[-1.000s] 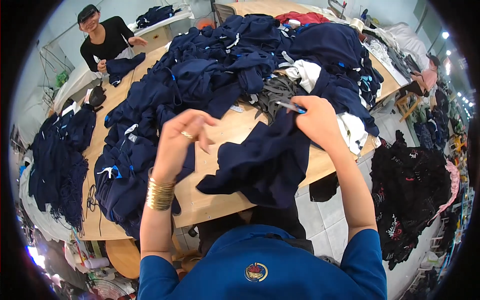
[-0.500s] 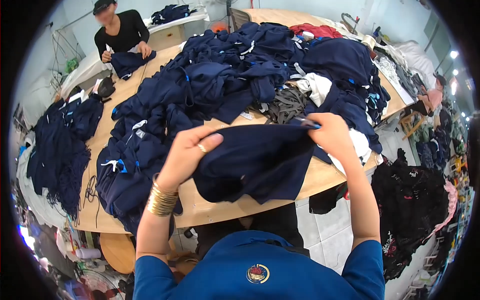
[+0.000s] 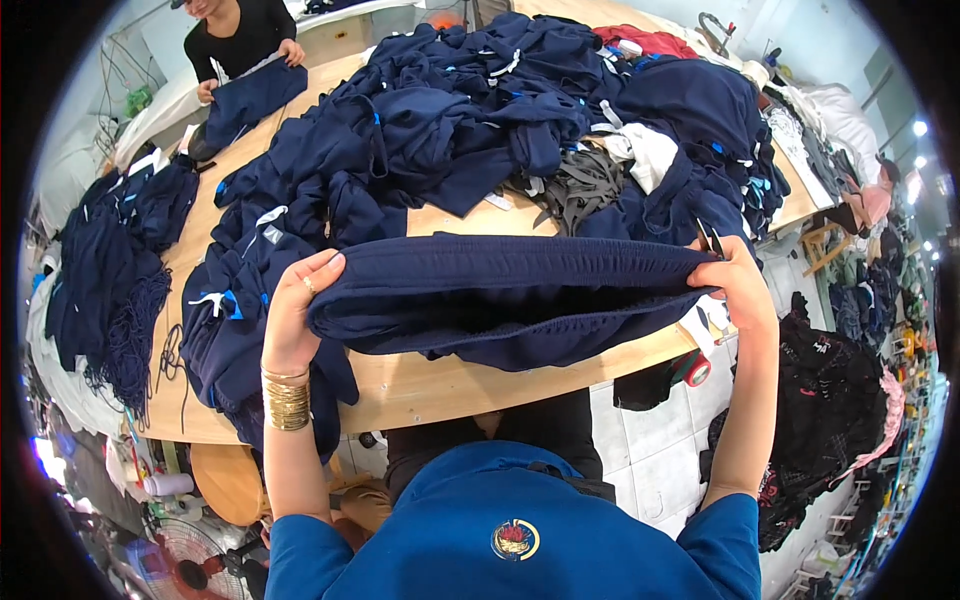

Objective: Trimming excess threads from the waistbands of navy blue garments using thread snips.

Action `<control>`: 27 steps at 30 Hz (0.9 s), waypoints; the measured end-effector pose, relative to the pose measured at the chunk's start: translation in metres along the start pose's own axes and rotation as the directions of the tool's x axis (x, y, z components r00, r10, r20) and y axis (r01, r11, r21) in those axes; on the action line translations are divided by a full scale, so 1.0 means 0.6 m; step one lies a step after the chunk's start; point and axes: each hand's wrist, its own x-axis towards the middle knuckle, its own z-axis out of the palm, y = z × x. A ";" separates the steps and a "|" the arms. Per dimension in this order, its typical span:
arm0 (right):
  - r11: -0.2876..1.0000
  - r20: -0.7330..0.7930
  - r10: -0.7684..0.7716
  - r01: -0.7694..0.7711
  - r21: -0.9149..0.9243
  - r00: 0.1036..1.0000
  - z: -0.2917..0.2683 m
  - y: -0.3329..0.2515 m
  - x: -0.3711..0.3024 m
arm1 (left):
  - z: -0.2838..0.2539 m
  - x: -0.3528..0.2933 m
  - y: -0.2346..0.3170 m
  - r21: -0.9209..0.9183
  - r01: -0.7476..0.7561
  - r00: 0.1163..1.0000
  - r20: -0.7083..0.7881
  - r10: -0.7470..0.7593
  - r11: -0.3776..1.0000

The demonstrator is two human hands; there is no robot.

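Note:
Stretched between my two hands is a navy garment with a gathered elastic waistband point(image 3: 520, 262), its opening facing me; I cannot tell whether it is shorts or trousers. My left hand point(image 3: 300, 305), wearing a ring, is closed on the waistband's left end. At the other end, my right hand point(image 3: 738, 285) pinches the band. Dark pointed blades, apparently thread snips point(image 3: 709, 240), stick up from that same hand. Just beyond the garment, a large heap of navy clothes point(image 3: 440, 130) covers much of the table.
Wooden table point(image 3: 450, 390) curves around in front of me. Grey straps point(image 3: 585, 185) and a white cloth point(image 3: 642, 155) lie by the heap. Across at the left, a person point(image 3: 240, 45) holds another navy piece. Black clothes point(image 3: 825, 410) lie at right, and a fan point(image 3: 190, 570) stands lower left.
My hands have moved apart, the left one leftward and the right one rightward. The garment, folded and hanging before, is now pulled wide with its waistband showing.

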 end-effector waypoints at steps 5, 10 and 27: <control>1.000 0.005 -0.014 0.014 0.003 1.000 0.004 -0.004 -0.002 | -0.003 -0.006 0.000 -0.024 0.008 1.000 0.027 -0.007 1.000; 0.999 0.027 -0.044 0.044 0.002 0.999 0.004 -0.004 -0.003 | -0.015 -0.002 -0.005 -0.041 0.014 0.998 0.066 -0.011 0.999; 0.789 0.262 -0.353 0.436 -0.434 0.898 0.213 -0.110 0.004 | 0.155 0.041 -0.045 0.611 -0.470 0.860 0.481 0.172 0.637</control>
